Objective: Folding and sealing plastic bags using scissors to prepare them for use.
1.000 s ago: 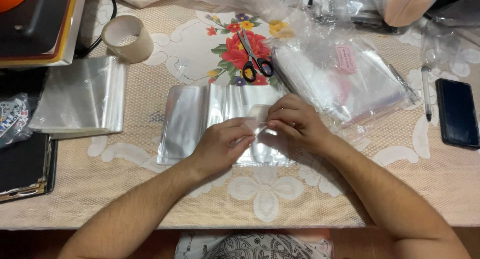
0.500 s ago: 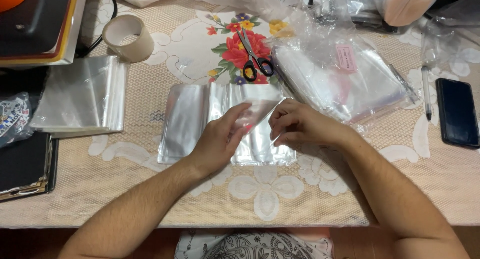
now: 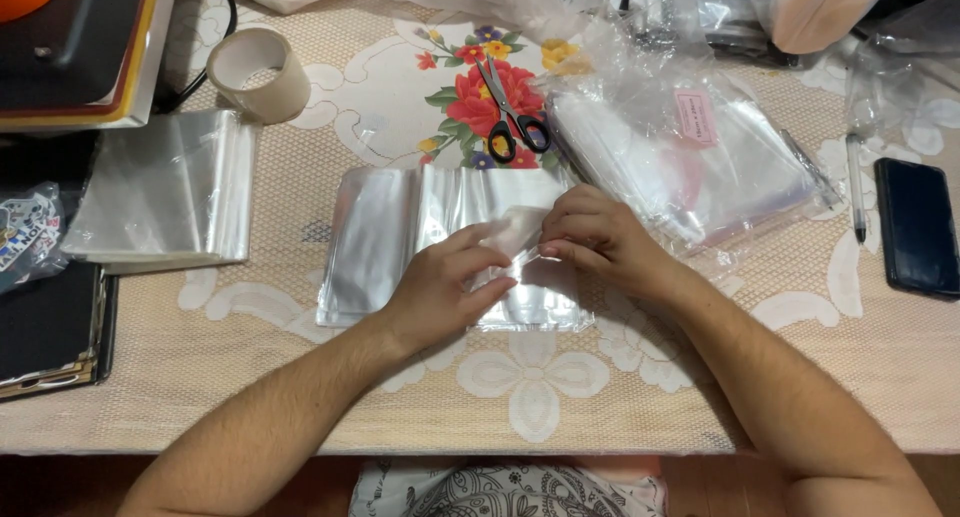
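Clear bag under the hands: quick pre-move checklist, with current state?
1. Both hands on the clear bag: ok, left hand and right hand meet at its middle.
2. Bag supported: ok, it lies on the flat row of bags on the table.
3. Scissors away from the fingers: ok, beyond the row, blades pointing away.
4. Tape roll reachable: ok, far left, unobstructed.
5. Bag mouth open or sealed: cannot tell, fingers cover it.
6. Phone and pen out of the way: ok, at right.
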